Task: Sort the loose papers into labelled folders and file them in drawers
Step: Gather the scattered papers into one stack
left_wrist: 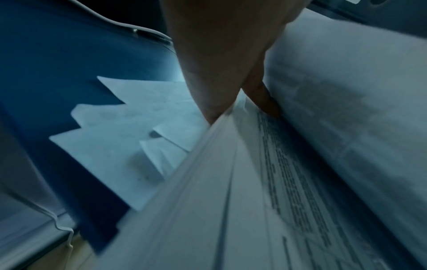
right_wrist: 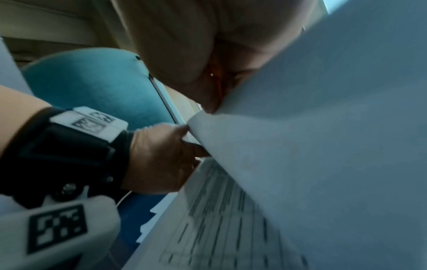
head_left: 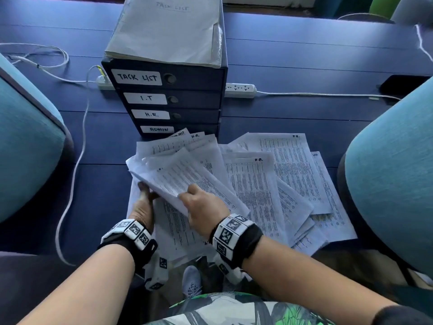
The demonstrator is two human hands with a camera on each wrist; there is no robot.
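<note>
Blue tabletop (head_left: 304,55) fills the head view, with a teal chair (head_left: 28,137) at the left and another (head_left: 393,172) at the right. Far in the middle stands a dark drawer box (head_left: 199,90) with four labels: TASK LIST, I.T, H.R. and ADMIN. A grey folder (head_left: 168,29) marked TASK LIST lies on top of it. Loose papers (head_left: 293,179) are spread on the near side of the tabletop, right in front of the box. Both hands hold one small bundle of sheets (head_left: 173,177) lifted off the pile. The left hand (head_left: 144,205) has its grip closed on the bundle's left edge, and the right hand (head_left: 202,207) pinches the near edge with thumb on top. Only the head view shows the labels and the white power strip (head_left: 239,89) behind the box. The left wrist view shows a thumb and finger squeezing the stack's edge up close. The right wrist view shows the left hand from the side, under the sheets. Both wrist views are blurry, and the print on the pages is too small to read. The bundle hides the left fingertips in the head view.
</note>
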